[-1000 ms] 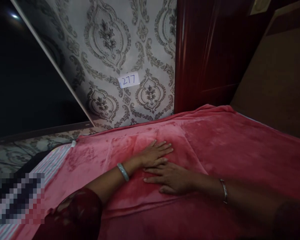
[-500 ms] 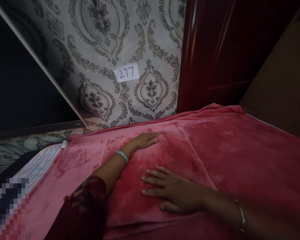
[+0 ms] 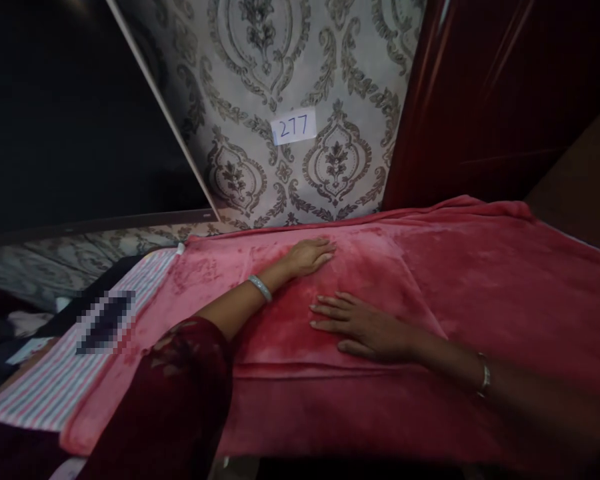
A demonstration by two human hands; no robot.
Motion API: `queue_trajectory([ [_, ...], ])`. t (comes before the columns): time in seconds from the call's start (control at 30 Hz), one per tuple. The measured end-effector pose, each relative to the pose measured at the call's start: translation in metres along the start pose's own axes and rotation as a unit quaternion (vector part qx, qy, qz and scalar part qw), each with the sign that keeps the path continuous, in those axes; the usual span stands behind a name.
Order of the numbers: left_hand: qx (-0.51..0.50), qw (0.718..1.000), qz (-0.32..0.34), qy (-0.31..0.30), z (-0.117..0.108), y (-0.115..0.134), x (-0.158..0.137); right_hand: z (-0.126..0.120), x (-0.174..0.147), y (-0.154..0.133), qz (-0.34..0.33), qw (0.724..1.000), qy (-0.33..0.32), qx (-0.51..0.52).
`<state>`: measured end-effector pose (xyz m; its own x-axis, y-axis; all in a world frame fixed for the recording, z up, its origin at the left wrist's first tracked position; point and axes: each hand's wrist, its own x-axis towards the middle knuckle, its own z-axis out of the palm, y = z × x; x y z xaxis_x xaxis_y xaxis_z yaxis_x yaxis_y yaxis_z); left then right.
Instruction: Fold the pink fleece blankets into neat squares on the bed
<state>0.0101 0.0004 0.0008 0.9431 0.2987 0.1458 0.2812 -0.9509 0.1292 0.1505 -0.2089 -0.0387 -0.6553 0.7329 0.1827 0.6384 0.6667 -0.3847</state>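
My left hand (image 3: pixel 310 257) lies palm down on a folded pink-red plush piece (image 3: pixel 280 327), near its far side. The fingers are stretched out and point right. A wide pale bracelet sits on that wrist. Closer to me, my right hand (image 3: pixel 367 328) rests flat on the same plush with its fingers spread toward the left; this wrist has a thin silver bangle. Beneath the folded piece is a larger spread of pink-red plush cloth (image 3: pixel 520 287). Neither hand grips anything.
Striped cloth (image 3: pixel 40 393) lies at the left, with a blurred patch over it. A large dark screen-like panel (image 3: pixel 80 120) stands at back left. Behind are patterned wallpaper (image 3: pixel 337 160) with a paper label "277" (image 3: pixel 293 127) and a dark red wooden panel (image 3: pixel 460 113).
The view has shifted, so the scene sits farther right and higher, and the cloth's front edge now shows. Both hands remain flat on the plush, the left slightly farther left against it.
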Motion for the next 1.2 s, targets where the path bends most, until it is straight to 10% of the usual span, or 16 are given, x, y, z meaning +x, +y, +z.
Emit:
queue_trajectory([
  [0.23, -0.191, 0.980, 0.050, -0.017, -0.026, 0.037, -0.077, -0.008, 0.069, -0.038, -0.118, 0.992, 0.008, -0.049],
  [0.4, -0.092, 0.993, 0.014, -0.072, -0.007, 0.029, -0.083, 0.038, 0.108, -0.041, -0.182, 0.983, 0.002, -0.027],
  [0.6, -0.006, 0.998, 0.032, -0.045, 0.013, -0.006, -0.080, 0.041, 0.103, -0.042, -0.136, 0.990, -0.035, 0.027],
  [0.93, -0.055, 0.986, -0.147, -0.063, 0.014, -0.115, -0.066, 0.036, 0.106, -0.041, -0.124, 0.989, -0.058, 0.061],
  [1.2, 0.019, 0.964, -0.260, -0.050, 0.007, -0.136, -0.072, 0.035, 0.108, -0.040, -0.118, 0.989, -0.067, 0.058],
])
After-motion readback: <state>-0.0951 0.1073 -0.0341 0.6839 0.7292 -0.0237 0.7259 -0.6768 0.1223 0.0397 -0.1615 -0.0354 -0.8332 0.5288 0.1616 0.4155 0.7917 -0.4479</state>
